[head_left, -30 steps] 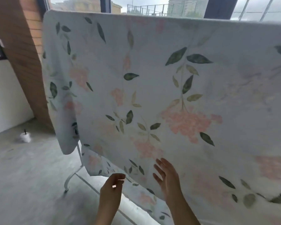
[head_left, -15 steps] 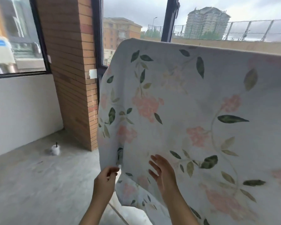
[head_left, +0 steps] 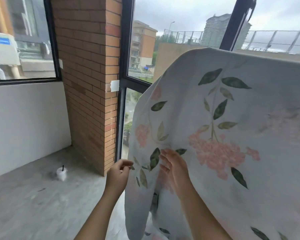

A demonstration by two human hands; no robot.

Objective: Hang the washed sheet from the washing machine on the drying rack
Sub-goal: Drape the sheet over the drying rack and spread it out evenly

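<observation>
white cloth printed with pink flowers and green leaves fills the right half of your view: the sheet [head_left: 232, 135] hangs down from a curved top edge, high in front of the window [head_left: 142, 49], and falls below the frame. what carries it is covered by the cloth itself.

your right hand [head_left: 174, 168] lies flat against the front of the sheet, low on its left part. its fingers [head_left: 164, 154] are straight and a little spread, palm to the fabric, just beside a dark green leaf of the print.

your left hand [head_left: 119, 174] is at the sheet's left edge, at nearly the same height. its fingers are curled, with thumb and forefinger brought together. they seem to pinch the edge of the cloth, though the blur there does not let me be sure. the two hands are near each other but apart, with a strip of the sheet between them.

left of the sheet stands a brick pillar [head_left: 87, 84], and beside it a white wall [head_left: 24, 122]. on the grey concrete floor [head_left: 33, 205], well apart from the sheet, a white cup [head_left: 61, 173] with a dark straw stands upright.
</observation>
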